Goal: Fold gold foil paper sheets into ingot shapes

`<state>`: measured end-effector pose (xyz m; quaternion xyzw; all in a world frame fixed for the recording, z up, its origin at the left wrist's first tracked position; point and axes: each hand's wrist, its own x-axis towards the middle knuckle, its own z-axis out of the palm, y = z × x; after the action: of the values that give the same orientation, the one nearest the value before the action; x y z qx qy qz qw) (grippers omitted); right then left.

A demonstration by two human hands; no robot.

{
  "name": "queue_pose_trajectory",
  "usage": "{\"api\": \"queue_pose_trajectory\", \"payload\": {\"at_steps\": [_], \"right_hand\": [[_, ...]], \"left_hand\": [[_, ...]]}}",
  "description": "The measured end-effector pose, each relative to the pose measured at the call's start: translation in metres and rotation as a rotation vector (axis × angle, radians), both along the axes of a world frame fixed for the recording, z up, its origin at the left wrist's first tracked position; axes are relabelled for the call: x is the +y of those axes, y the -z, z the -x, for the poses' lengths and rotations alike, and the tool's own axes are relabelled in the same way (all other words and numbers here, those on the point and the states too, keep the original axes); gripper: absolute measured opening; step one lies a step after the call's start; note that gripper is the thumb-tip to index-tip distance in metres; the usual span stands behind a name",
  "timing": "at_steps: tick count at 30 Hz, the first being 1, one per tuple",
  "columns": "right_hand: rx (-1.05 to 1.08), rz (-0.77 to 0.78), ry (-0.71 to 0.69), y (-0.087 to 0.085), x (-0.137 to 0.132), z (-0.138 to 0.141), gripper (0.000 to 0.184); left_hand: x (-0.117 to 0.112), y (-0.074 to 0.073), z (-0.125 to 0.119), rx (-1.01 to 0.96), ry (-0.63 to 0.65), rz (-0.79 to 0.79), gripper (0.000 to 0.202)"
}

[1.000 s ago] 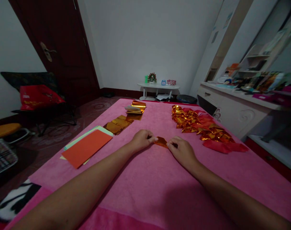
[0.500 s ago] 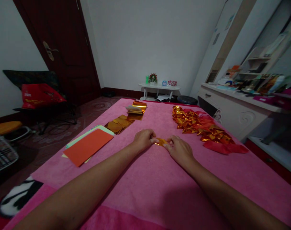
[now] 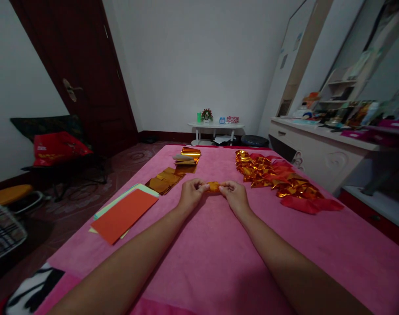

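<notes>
A small piece of gold foil paper (image 3: 214, 187) is stretched between my two hands above the pink cloth (image 3: 206, 245). My left hand (image 3: 192, 192) pinches its left end, and my right hand (image 3: 235, 194) pinches the right end. Off to the left lie flat gold foil sheets (image 3: 166, 180), with a gold foil roll (image 3: 190, 152) beyond them. Nearer me rests a stack of coloured paper, an orange sheet (image 3: 124, 215) on top. On the right is a row of crumpled gold foil pieces (image 3: 257, 168), with folded red pieces (image 3: 311, 204) among and beside them.
Against the far wall stands a small white table (image 3: 215, 125) holding a plant and small items. A cluttered white dresser (image 3: 317, 140) runs along the right. At the left are a dark chair with a red bag (image 3: 60, 148) and a door (image 3: 75, 65).
Both hands have shifted slightly left and raised the foil piece, which now looks more gathered between the fingers. The whole view has tilted a little upward.
</notes>
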<state>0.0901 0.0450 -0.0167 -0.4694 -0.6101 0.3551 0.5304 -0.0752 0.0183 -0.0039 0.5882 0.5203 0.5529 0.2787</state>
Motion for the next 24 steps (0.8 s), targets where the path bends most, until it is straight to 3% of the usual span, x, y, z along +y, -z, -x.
{"api": "queue_pose_trajectory", "payload": {"at_steps": [5, 8, 14, 20, 24], "right_hand": [[0.025, -0.033, -0.018, -0.006, -0.010, -0.004, 0.016], [0.065, -0.049, -0.016, -0.012, -0.015, -0.005, 0.018], [-0.002, -0.104, -0.099, -0.016, -0.020, -0.001, 0.021], [0.072, -0.033, -0.100, -0.015, -0.019, -0.004, 0.021], [0.149, 0.049, -0.114, -0.014, -0.016, -0.004, 0.024]], "left_hand": [[-0.002, 0.001, -0.002, -0.053, 0.136, 0.101, 0.028], [-0.003, 0.002, -0.003, -0.072, 0.211, 0.082, 0.025], [-0.009, -0.001, -0.006, -0.040, 0.233, 0.013, 0.023], [-0.010, -0.004, -0.008, -0.010, 0.217, 0.132, 0.032], [-0.008, -0.004, -0.007, -0.018, 0.184, 0.133, 0.026]]}}
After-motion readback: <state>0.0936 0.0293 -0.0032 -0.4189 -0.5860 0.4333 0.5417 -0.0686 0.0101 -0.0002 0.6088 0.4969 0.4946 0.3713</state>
